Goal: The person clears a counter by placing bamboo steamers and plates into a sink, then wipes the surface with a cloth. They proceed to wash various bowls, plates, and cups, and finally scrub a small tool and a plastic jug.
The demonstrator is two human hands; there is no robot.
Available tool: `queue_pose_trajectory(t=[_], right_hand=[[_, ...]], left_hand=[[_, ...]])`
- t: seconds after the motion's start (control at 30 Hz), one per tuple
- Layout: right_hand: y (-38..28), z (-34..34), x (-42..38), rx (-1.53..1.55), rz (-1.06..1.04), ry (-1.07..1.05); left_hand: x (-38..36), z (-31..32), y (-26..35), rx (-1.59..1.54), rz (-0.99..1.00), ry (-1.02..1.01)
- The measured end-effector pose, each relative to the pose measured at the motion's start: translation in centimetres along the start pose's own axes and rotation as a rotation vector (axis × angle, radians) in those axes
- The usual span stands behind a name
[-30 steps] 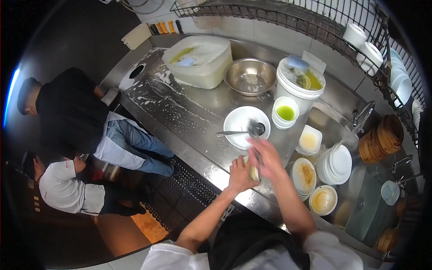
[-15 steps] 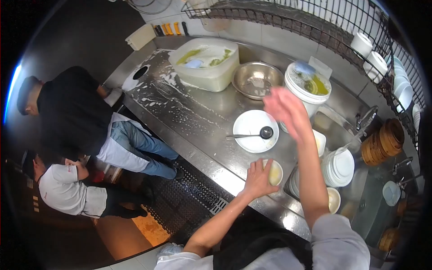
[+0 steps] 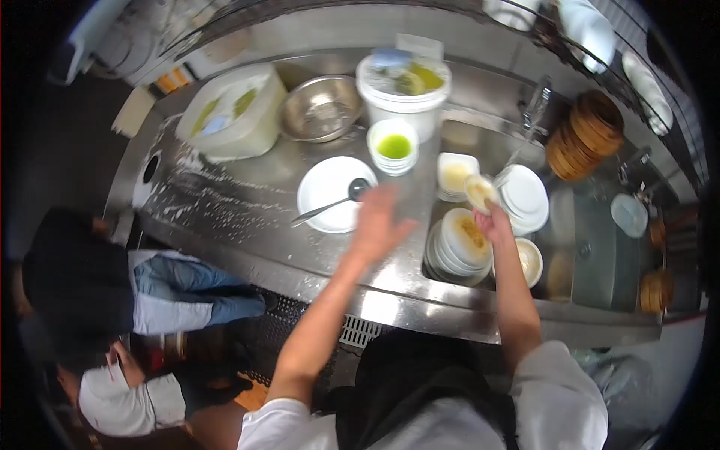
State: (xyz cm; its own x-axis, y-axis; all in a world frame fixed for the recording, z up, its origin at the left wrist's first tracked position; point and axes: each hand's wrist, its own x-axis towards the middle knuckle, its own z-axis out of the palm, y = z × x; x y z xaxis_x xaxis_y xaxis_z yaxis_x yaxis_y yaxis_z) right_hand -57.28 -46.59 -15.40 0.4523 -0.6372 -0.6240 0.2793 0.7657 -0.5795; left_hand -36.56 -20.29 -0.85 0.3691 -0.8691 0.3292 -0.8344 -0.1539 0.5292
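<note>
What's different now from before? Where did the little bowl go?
The left hand let go of a little bowl and moved up to the white dish, open. The right hand was empty; now it holds what looks like the same little bowl, farther right, over the sink. The ladle stayed on the dish. The view also turned.

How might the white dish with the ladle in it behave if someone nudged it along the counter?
The white dish would probably stay stiff, as its smooth, glossy look suggests ceramic or hard plastic. It may slide easily, since the metal counter looks wet. The ladle might swing or shift, its long handle poking past the rim.
</note>
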Motion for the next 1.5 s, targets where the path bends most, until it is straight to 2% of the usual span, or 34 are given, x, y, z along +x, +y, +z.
queue_pose_trajectory(t=[0.03, 0.07, 0.13, 0.23, 0.27, 0.37, 0.47, 0.57, 0.6, 0.7, 0.8, 0.87, 0.93, 1.0, 1.1, 1.2, 1.3, 1.4, 1.5], right_hand=[[-1.3, -0.4, 1.7, 0.132, -0.147, 0.003], [-2.6, -1.4, 5.4, 0.227, -0.15, 0.191], [-2.7, -1.4, 8.6, 0.156, -0.15, 0.176], [-2.3, -2.1, 8.6, 0.193, -0.059, 0.046], [-2.5, -2.3, 8.5, 0.223, -0.018, -0.017], [-1.4, -0.7, 7.6, 0.109, -0.222, 0.361], [-2.1, -3.4, 9.9, 0.108, -0.075, 0.177], [-2.8, -1.6, 8.8, -0.521, -0.221, 0.389], [-4.1, 0.7, 5.1, -1.195, -0.163, 0.381], [-3.3, 3.9, 2.0, -1.684, -0.602, 0.44], [-5.7, 10.2, -1.1, -1.35, -1.072, 0.444], [-7.9, 16.9, -3.8, -1.073, -1.338, 0.347], [-9.4, 23.3, -5.4, -1.028, -1.451, 0.214], [-10.2, 28.1, -4.8, -1.275, -1.42, 0.079], [-10.0, 33.6, -3.4, -1.617, -1.201, 0.113], [-10.1, 36.0, 1.6, -1.795, -0.925, 0.11], [-11.2, 36.8, 6.4, -1.818, -0.819, 0.122], [-12.4, 37.2, 6.1, -1.872, -0.806, 0.155], [-12.5, 36.6, 7.4, -1.283, -0.482, 0.018]], left_hand=[[-0.4, -1.3, -1.2, 0.041, -0.123, 0.019], [-1.1, -1.5, -4.0, 0.217, -0.167, 0.023], [-2.6, -2.4, -6.6, 0.459, -0.27, 0.008], [-3.7, -2.9, -8.2, 0.54, -0.282, -0.072], [-3.6, -2.8, -8.6, 0.548, -0.338, -0.163], [-2.7, -3.0, -7.6, 0.603, -0.397, -0.23], [-1.5, -2.5, -8.3, 0.633, -0.515, -0.302], [-0.8, -2.5, -11.0, 0.596, -0.56, -0.486], [-0.6, -3.0, -10.8, 0.603, -0.56, -0.448], [-0.5, -4.8, -8.9, 0.601, -0.545, -0.307], [-1.7, -5.8, -8.4, 0.539, -0.541, -0.112], [-2.4, -5.9, -8.7, 0.462, -0.547, 0.032], [-3.0, -6.3, -7.6, 0.361, -0.57, 0.058], [-3.9, -6.3, -6.5, 0.263, -0.581, 0.09], [-5.3, -6.0, -5.8, 0.166, -0.563, 0.142], [-6.4, -6.7, -5.3, 0.103, -0.526, 0.209], [-7.0, -7.6, -5.1, 0.054, -0.53, 0.25], [-7.6, -7.9, -5.6, 0.036, -0.521, 0.296], [-7.7, -7.7, -6.2, -0.009, -0.492, 0.332]])
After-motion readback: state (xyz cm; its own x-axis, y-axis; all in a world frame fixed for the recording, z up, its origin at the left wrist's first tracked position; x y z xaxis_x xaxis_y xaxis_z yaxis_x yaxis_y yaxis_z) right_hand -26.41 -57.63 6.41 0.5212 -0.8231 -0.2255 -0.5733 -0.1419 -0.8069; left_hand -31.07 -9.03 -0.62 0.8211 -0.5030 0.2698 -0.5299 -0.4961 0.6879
